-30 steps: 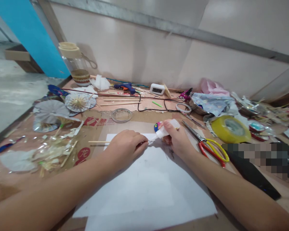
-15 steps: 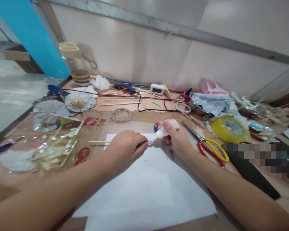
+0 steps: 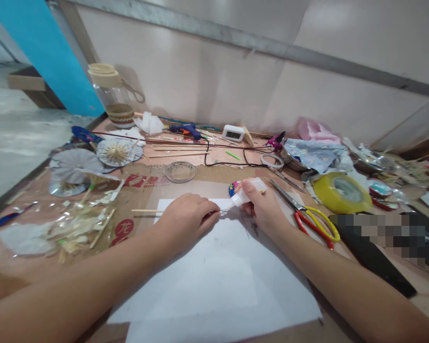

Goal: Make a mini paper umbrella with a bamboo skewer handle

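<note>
My left hand [image 3: 188, 220] is closed around a thin wooden stick [image 3: 146, 210], whose plain end sticks out to the left. The other end shows just past my fingertips. My right hand [image 3: 259, 202] grips a small white glue bottle [image 3: 256, 186], tilted with its nozzle down to the left. That nozzle meets or nearly meets the stick's tip; I cannot tell if they touch. Under both hands lie white paper sheets [image 3: 218, 281]. Partly hidden behind my right hand is a small colourful round piece [image 3: 232, 188].
Red-and-yellow-handled scissors [image 3: 307, 214] and a yellow tape roll [image 3: 343, 192] lie to the right. Folded paper fans [image 3: 75, 165] are at the left. Behind are a clear tape roll [image 3: 180, 172], a glue gun [image 3: 186, 130], a digital clock [image 3: 233, 133] and a bottle [image 3: 112, 95].
</note>
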Action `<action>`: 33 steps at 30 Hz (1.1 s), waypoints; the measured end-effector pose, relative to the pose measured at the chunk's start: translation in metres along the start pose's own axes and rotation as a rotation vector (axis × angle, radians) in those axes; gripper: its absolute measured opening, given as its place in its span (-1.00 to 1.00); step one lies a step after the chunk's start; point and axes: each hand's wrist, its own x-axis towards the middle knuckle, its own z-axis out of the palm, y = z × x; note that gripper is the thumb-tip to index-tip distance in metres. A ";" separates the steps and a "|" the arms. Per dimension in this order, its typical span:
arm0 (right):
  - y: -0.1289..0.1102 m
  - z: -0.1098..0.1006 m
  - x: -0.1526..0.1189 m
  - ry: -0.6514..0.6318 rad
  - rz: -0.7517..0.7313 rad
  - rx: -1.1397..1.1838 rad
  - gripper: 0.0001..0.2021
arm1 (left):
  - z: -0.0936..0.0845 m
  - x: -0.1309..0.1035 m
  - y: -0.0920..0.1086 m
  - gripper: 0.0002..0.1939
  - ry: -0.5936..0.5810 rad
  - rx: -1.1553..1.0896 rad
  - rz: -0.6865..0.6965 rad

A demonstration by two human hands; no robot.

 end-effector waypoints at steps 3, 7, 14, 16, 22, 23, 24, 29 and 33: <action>0.000 0.000 0.000 0.004 0.000 -0.013 -0.55 | 0.000 0.000 0.000 -0.76 0.011 0.004 0.004; 0.001 -0.001 0.000 0.024 0.001 -0.012 -0.54 | 0.001 0.000 0.000 -0.75 0.009 -0.001 0.008; 0.000 0.000 0.000 0.018 -0.006 -0.021 -0.55 | 0.000 0.000 0.000 -0.75 0.021 0.006 0.009; -0.001 0.001 0.000 0.013 -0.005 -0.025 -0.55 | 0.000 0.000 0.000 -0.76 0.017 0.004 0.009; -0.001 0.002 0.001 0.025 -0.003 -0.037 -0.55 | -0.001 0.000 0.001 -0.77 0.010 -0.001 0.001; -0.002 0.002 0.000 0.023 -0.003 -0.039 -0.55 | -0.001 0.000 0.001 -0.77 0.009 -0.002 0.000; -0.002 0.003 0.000 0.020 -0.005 -0.045 -0.54 | -0.002 0.000 0.002 -0.77 0.004 -0.002 0.000; -0.010 0.004 -0.007 0.051 -0.117 -0.235 -0.58 | -0.001 0.000 0.001 -0.72 0.003 0.050 0.041; -0.020 0.007 -0.015 0.027 -0.344 -0.477 -0.73 | 0.000 -0.001 0.000 -0.71 0.005 0.114 0.093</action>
